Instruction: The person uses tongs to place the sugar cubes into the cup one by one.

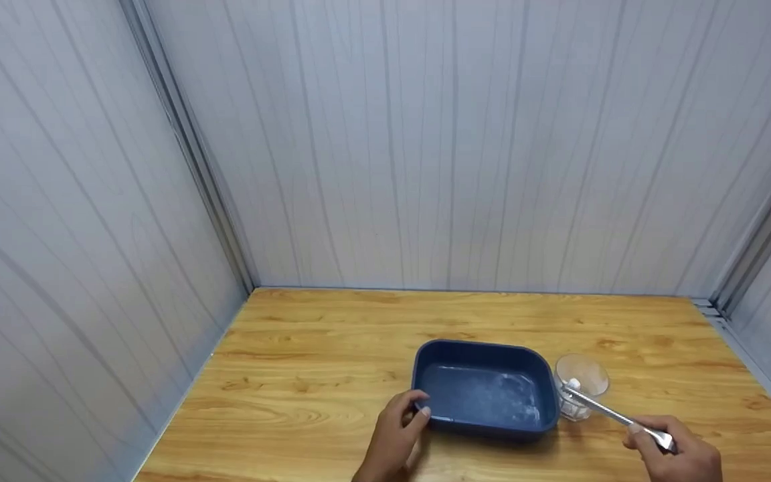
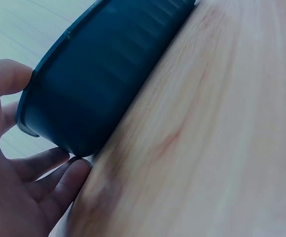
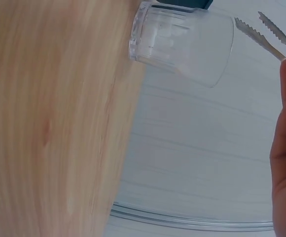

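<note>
A dark blue rectangular basin (image 1: pixel 479 391) sits on the wooden table. Its near left corner is gripped by my left hand (image 1: pixel 393 428), with fingertips at the rim and others against the wall low down in the left wrist view. My right hand (image 1: pixel 680 448) holds metal tongs (image 1: pixel 603 408) with serrated tips. They reach over a clear glass (image 1: pixel 583 373) standing just right of the basin. Small white pieces (image 1: pixel 573 384) show by the tips in the head view. In the right wrist view the tongs' tips (image 3: pixel 249 30) are apart, nothing visible between them, outside the glass's mouth.
The wood-grain tabletop (image 1: pixel 312 375) stretches left and behind the basin. Pale panel walls (image 1: pixel 412 154) enclose the table at the back and both sides, with metal strips (image 1: pixel 191 147) at the corners.
</note>
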Available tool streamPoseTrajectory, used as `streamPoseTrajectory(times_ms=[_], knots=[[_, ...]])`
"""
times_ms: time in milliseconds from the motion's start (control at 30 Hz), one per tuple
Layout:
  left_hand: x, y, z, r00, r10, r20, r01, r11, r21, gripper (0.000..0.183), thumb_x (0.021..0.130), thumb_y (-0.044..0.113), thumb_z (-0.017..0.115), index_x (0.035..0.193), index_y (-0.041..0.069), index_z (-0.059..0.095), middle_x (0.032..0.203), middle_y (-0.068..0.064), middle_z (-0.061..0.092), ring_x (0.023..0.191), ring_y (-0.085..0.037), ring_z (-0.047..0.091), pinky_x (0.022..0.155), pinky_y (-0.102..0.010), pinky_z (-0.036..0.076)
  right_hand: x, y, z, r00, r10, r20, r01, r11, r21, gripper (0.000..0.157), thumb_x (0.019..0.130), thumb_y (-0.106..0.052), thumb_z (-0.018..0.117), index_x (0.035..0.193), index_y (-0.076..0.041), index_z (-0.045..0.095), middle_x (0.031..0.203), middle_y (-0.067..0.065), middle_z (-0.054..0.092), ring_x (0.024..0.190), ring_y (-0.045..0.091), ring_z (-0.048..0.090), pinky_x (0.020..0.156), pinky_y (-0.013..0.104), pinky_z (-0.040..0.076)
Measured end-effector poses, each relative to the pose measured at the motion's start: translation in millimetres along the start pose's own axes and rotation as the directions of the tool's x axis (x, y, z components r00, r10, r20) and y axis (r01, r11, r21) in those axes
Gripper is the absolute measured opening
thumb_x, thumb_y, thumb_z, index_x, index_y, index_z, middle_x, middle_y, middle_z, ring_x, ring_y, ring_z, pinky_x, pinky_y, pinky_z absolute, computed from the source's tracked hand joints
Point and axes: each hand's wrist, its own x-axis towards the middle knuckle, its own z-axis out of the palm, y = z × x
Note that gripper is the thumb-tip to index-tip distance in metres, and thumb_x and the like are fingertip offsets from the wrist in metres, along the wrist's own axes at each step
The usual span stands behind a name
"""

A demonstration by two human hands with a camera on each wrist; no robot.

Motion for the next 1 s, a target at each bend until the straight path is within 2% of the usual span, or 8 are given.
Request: streamPoseTrajectory(times_ms=[133,333,467,600,667,800,1000], knots=[[-2.5,0.5,-2.2,1.000,-0.008,0.001,0.008,1.000,-0.010,0.027,0.091,0.032,0.058,0.113,0.016,0.061,0.121,-0.001,0.053,0.115,-0.017,0.048,0.089,-0.034,0.044,-6,-2,3.2,1.000,-0.021,0.018,0.021,1.000,0.016,0.010,0.080,-0.002,0.069,0.089,-0.004,0.069,0.064,0.003,0.067,0.053,0.011,0.062,0.041,0.023,0.043],[-7.6,2.6,-6.5,1.000,-0.013,-0.001,0.013,1.000,0.001,0.024,0.092,0.029,0.058,0.113,0.019,0.061,0.121,-0.001,0.053,0.114,-0.016,0.049,0.088,-0.033,0.045,-18,-1,7.4,0.997,-0.067,0.046,0.067,0.998,0.004,0.009,0.079,-0.002,0.070,0.087,-0.006,0.069,0.061,0.001,0.065,0.050,0.011,0.060,0.041,0.021,0.041],[-7.4,3.3,-6.9,1.000,0.005,0.001,-0.005,1.000,-0.005,0.023,0.092,0.028,0.057,0.113,0.019,0.060,0.120,0.000,0.053,0.113,-0.016,0.049,0.088,-0.032,0.045,-21,1,10.4,0.992,-0.124,0.031,0.123,0.992,0.043,0.011,0.077,0.000,0.072,0.085,-0.008,0.069,0.060,-0.002,0.065,0.050,0.009,0.060,0.041,0.019,0.041],[-6.0,3.0,-6.5,1.000,-0.001,0.004,0.001,1.000,-0.015,0.025,0.092,0.026,0.057,0.115,0.017,0.060,0.121,0.001,0.052,0.115,-0.016,0.048,0.088,-0.031,0.044,-23,2,16.8,0.980,-0.195,0.035,0.191,0.976,0.108,0.017,0.073,0.006,0.073,0.081,-0.008,0.069,0.057,-0.002,0.064,0.049,0.009,0.060,0.041,0.018,0.040],[-6.1,3.3,-5.8,1.000,-0.015,0.006,0.015,1.000,-0.022,0.025,0.092,0.026,0.057,0.116,0.016,0.059,0.123,0.000,0.051,0.116,-0.016,0.048,0.088,-0.031,0.044,-24,2,20.0,0.977,-0.207,0.052,0.200,0.973,0.116,0.018,0.072,0.006,0.073,0.080,-0.009,0.069,0.056,-0.003,0.063,0.047,0.009,0.059,0.041,0.017,0.039],[-8.8,8.0,-5.8,0.999,-0.037,0.015,0.037,0.999,-0.026,0.025,0.093,0.023,0.057,0.115,0.015,0.060,0.124,-0.003,0.051,0.116,-0.018,0.047,0.088,-0.032,0.044,-29,2,23.5,0.979,-0.171,0.112,0.162,0.983,0.081,0.017,0.074,0.003,0.073,0.080,-0.013,0.069,0.056,-0.006,0.063,0.048,0.010,0.059,0.043,0.018,0.041],[-16.9,34.6,-11.2,0.999,-0.032,0.022,0.033,0.999,-0.020,0.019,0.092,0.017,0.057,0.111,0.017,0.061,0.122,-0.007,0.052,0.115,-0.022,0.049,0.088,-0.034,0.045,-33,1,22.8,0.977,-0.113,0.182,0.102,0.992,0.070,0.013,0.078,-0.001,0.072,0.083,-0.012,0.069,0.058,-0.005,0.064,0.056,0.014,0.063,0.046,0.021,0.045]])
